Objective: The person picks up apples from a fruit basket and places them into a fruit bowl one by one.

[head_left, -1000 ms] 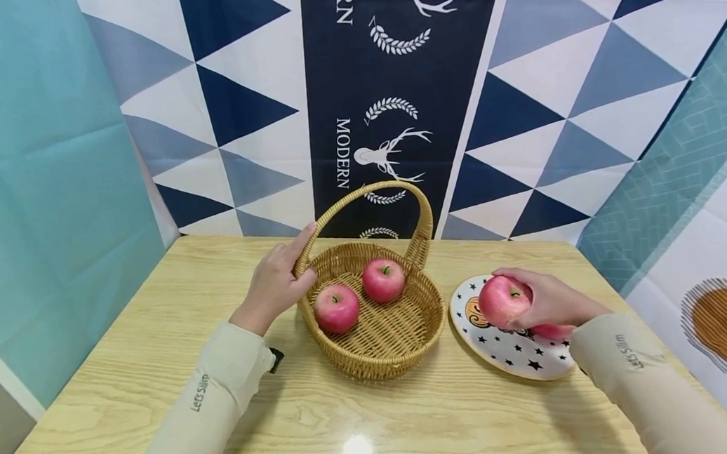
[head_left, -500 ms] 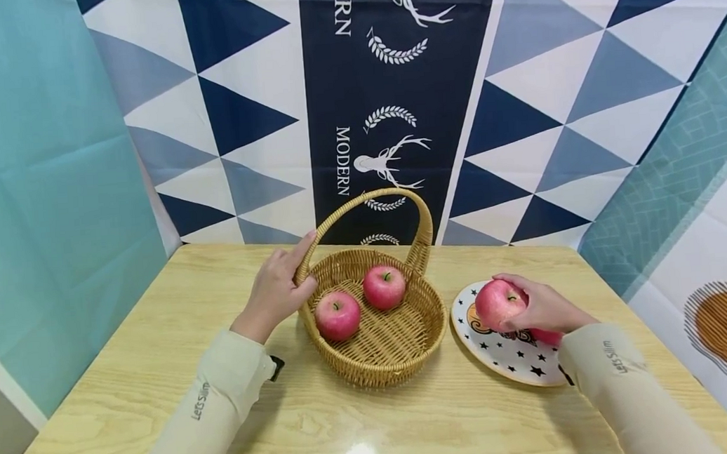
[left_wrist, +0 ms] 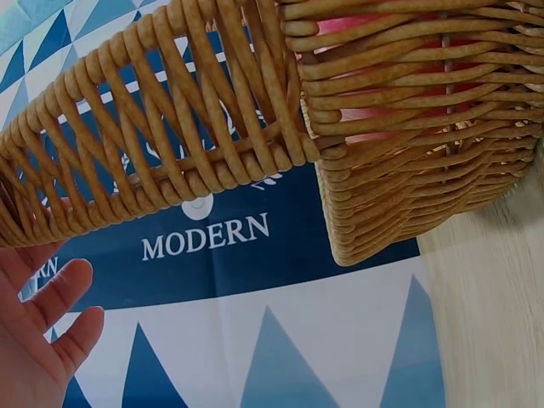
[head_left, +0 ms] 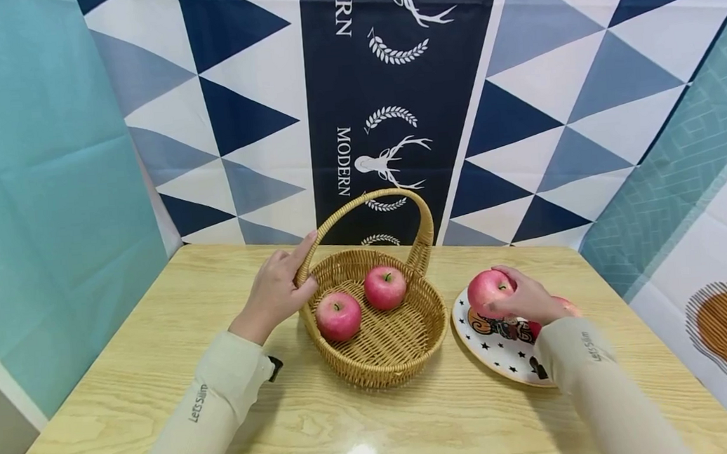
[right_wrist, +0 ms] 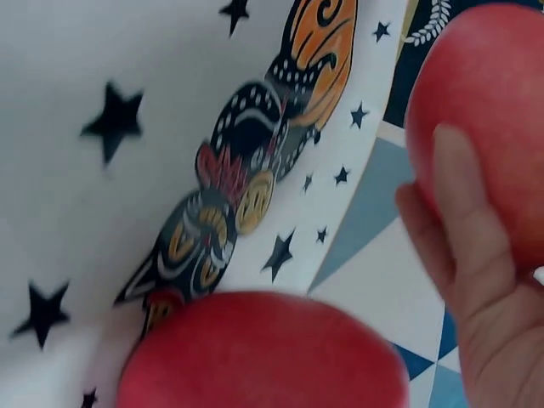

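My left hand [head_left: 274, 289] holds the side of a wicker basket's handle [head_left: 362, 202], its index finger along the handle and its thumb at the basket's rim. In the left wrist view, its other fingers [left_wrist: 72, 293] are loosely bent beside the handle. Inside the wicker basket [head_left: 380, 370] lie two apples, a front one [head_left: 339, 316] and a rear one [head_left: 385, 287]. My right hand [head_left: 523, 300] grips a pink-red apple [head_left: 490, 292] above a star-patterned plate [head_left: 496, 358]. Another apple [right_wrist: 263, 357] is below that hand, partly hidden by it in the head view.
The light wooden table [head_left: 352, 432] extends in front of the basket and to its left. A patterned cloth backdrop [head_left: 255, 122] hangs behind the table, with a teal cloth [head_left: 49, 171] at the left.
The right hand has moved a little leftward with its apple, uncovering more of the apple behind it. The left hand stays on the basket handle. The view has tilted slightly up.
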The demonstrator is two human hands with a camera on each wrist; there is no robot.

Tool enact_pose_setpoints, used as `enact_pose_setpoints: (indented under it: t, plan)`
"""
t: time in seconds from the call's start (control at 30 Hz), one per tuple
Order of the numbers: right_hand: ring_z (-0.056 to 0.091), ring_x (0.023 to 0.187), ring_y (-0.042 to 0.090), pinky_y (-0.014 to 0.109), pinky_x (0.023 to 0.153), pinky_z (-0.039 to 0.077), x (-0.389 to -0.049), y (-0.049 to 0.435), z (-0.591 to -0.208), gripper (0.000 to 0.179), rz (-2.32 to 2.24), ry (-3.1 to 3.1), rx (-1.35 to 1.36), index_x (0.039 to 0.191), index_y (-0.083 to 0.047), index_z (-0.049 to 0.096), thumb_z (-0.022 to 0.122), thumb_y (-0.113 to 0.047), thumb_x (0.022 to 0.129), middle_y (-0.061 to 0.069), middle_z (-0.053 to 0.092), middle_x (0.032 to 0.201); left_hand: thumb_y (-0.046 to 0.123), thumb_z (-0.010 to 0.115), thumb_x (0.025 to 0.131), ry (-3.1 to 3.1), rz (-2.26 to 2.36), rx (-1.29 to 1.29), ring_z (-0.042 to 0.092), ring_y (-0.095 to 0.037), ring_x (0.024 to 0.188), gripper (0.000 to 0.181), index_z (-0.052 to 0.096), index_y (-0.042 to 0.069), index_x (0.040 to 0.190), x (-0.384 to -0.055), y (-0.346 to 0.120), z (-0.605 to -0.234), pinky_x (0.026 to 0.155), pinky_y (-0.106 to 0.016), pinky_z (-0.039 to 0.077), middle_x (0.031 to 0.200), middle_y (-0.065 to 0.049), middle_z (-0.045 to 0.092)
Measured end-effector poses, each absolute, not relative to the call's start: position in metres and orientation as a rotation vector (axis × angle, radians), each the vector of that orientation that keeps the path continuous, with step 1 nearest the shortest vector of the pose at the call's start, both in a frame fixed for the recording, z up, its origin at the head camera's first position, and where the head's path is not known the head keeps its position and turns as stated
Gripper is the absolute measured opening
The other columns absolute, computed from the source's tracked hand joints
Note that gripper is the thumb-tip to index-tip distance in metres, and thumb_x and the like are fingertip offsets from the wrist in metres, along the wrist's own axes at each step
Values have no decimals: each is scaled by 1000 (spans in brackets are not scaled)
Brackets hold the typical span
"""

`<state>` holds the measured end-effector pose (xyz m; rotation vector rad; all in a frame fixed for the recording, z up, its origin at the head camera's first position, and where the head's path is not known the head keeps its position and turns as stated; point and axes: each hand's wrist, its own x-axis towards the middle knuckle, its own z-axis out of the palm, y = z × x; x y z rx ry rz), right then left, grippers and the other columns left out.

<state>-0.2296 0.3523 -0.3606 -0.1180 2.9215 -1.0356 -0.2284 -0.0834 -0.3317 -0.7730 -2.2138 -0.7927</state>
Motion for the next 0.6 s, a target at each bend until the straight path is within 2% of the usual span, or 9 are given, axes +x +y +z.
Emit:
enact_pose_setpoints:
  t: [0.13,0.2,0.33,0.47,0.6]
  plan:
    - [60,83,33,39,69,53,-233,343,-361,88,-1076,2951,-50,145,-1,29,73,-28,74,33,41,132,15,53,77,-2207,-793,-779,45,-29,71,66,47,7,141,-229,-83,-333,61,-40,37,62,-7,46]
    - [59,90,36,42,73,52,-235,341,-363,88,-1076,2991,-42,145,0,29,72,-26,73,34,42,132,15,53,77,-2206,-796,-779,44,-29,71,65,47,7,141,-229,-83,-333,61,-40,37,62,-7,46]
    - [47,111,41,49,88,45,-243,339,-370,90,-1063,3053,-8,146,2,28,71,-28,73,32,41,137,15,53,76,-2199,-788,-777,45,-28,70,65,48,6,141,-229,-83,-334,61,-40,37,63,-7,46]
    - [44,116,44,55,95,41,-250,338,-378,93,-1104,3058,37,147,2,27,73,-30,73,33,40,138,15,53,76,-2188,-772,-779,45,-29,70,65,48,7,140,-230,-83,-333,61,-41,38,61,-7,46]
    - [42,121,47,55,99,38,-254,335,-381,97,-1088,3063,94,146,5,25,75,-35,73,35,39,138,16,53,76,-2196,-765,-774,45,-29,71,66,48,7,141,-229,-84,-333,61,-41,38,63,-8,47]
